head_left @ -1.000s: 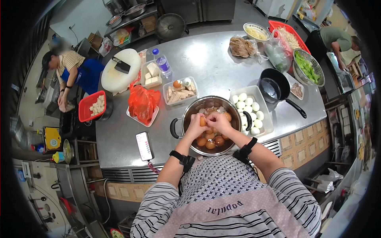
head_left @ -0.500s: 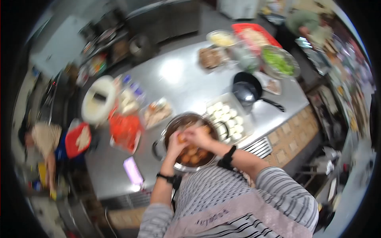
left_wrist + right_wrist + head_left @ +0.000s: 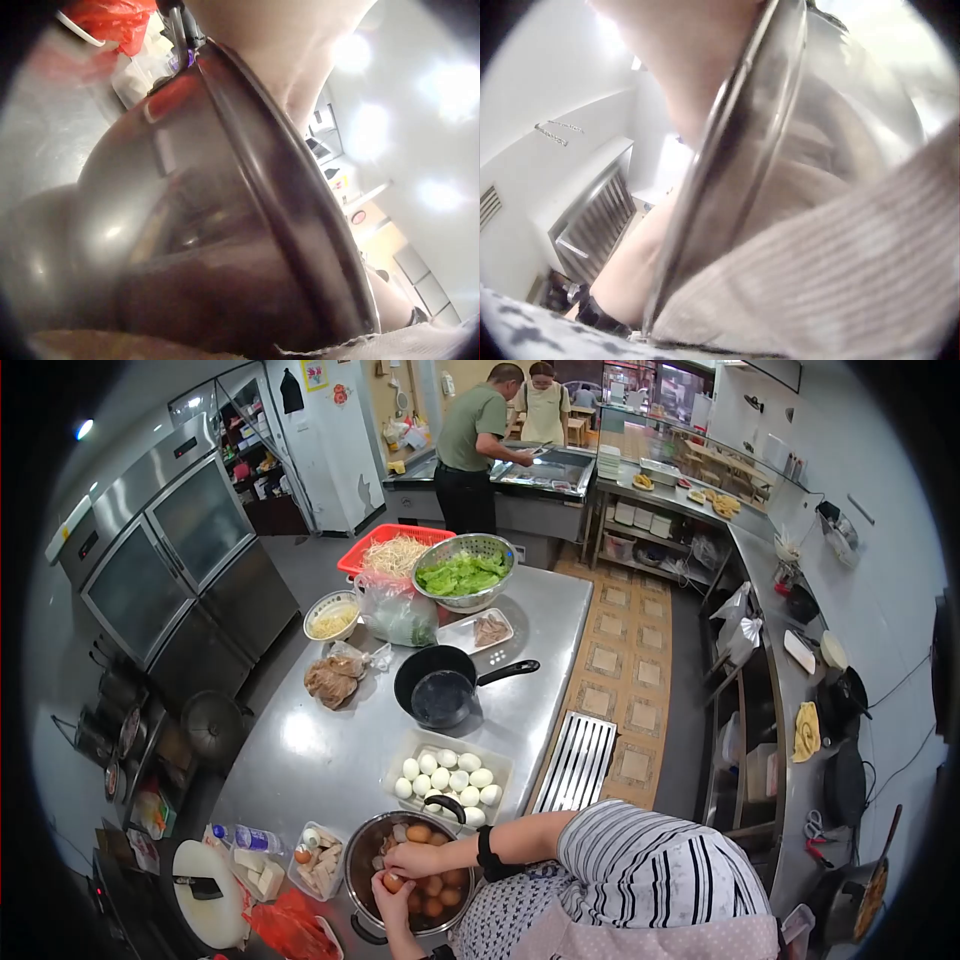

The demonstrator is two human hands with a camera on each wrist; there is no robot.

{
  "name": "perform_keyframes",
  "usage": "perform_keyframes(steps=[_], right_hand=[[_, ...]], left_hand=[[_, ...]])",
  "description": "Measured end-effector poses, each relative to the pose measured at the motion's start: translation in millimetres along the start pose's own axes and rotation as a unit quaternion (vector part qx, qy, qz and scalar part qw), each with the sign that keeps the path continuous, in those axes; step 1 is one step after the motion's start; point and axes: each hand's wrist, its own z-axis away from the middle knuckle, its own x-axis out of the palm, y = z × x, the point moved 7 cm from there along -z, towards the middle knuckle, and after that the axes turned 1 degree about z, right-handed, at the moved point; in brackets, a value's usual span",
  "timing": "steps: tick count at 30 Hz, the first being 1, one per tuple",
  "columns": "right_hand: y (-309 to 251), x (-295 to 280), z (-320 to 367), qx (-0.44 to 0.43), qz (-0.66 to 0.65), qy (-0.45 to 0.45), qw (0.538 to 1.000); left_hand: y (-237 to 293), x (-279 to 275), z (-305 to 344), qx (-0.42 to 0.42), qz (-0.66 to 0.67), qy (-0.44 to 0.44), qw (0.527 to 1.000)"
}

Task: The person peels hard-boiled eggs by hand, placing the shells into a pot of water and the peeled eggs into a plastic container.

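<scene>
In the head view, my left hand (image 3: pixel 397 907) holds a brown egg (image 3: pixel 393 882) over the steel pot (image 3: pixel 351 847). My right hand (image 3: pixel 415 859) meets it from above, its bent fingers at the egg's shell. Several more brown eggs (image 3: pixel 433 886) lie in the pot, and loose shell pieces show near its far side. Both wrist views are filled mostly by the outer wall of the pot (image 3: pixel 187 195) and its rim (image 3: pixel 705 157); the fingers are hidden there. Just beyond the pot, peeled white eggs (image 3: pixel 458 780) fill a pale tray (image 3: pixel 505 765).
A black saucepan (image 3: pixel 440 700) stands beyond the tray, its handle pointing right. Farther back are a colander of lettuce (image 3: pixel 465 574) and a red basket (image 3: pixel 350 558). Left of the pot stand a food tub (image 3: pixel 300 880) and a red bag (image 3: pixel 290 925). Two people stand at a far counter.
The head view has swung to the right, so the table appears turned and the pot sits lower left. Both hands stay together at the brown egg over the pot.
</scene>
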Motion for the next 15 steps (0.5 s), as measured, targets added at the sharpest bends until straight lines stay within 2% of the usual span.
perform_keyframes(steps=[2,4,5,7,8,9,10,11,13,15], right_hand=[[-1.8,1.6,-1.4,-0.028,0.044,0.014,0.999],[-4.3,5.6,-2.3,-0.082,0.116,0.031,0.989],[0.0,10.9,-5.5,-0.043,0.167,-0.045,0.984],[-4.6,2.2,-6.6,-0.064,0.111,0.012,0.992],[15.7,19.7,-8.2,-0.014,0.123,-0.049,0.991],[23.3,26.8,-11.2,0.039,0.139,-0.071,0.987],[27.5,26.0,-9.3,0.05,0.109,-0.068,0.99],[18.8,18.0,-8.1,-0.023,0.105,-0.008,0.994],[12.2,7.7,-8.8,-0.018,0.101,0.056,0.993],[14.0,4.8,-9.5,0.023,0.078,0.033,0.996]], left_hand=[[5.2,0.5,2.6,0.001,-0.006,-0.004,1.0],[-23.4,1.0,-7.8,0.022,0.034,-0.016,0.999],[-8.2,5.3,-4.4,0.042,0.083,-0.024,0.995],[-21.7,3.5,-10.0,0.062,0.024,-0.002,0.998],[-4.2,5.9,-5.3,0.068,0.074,-0.032,0.994],[4.8,2.3,-1.6,0.074,0.025,-0.013,0.997],[2.4,1.1,-0.8,0.065,0.013,0.006,0.998],[-5.5,2.7,-4.1,0.059,-0.002,-0.009,0.998],[-6.1,1.7,-3.0,0.058,-0.044,0.001,0.997],[7.8,-0.7,2.0,0.051,-0.027,0.012,0.998]])
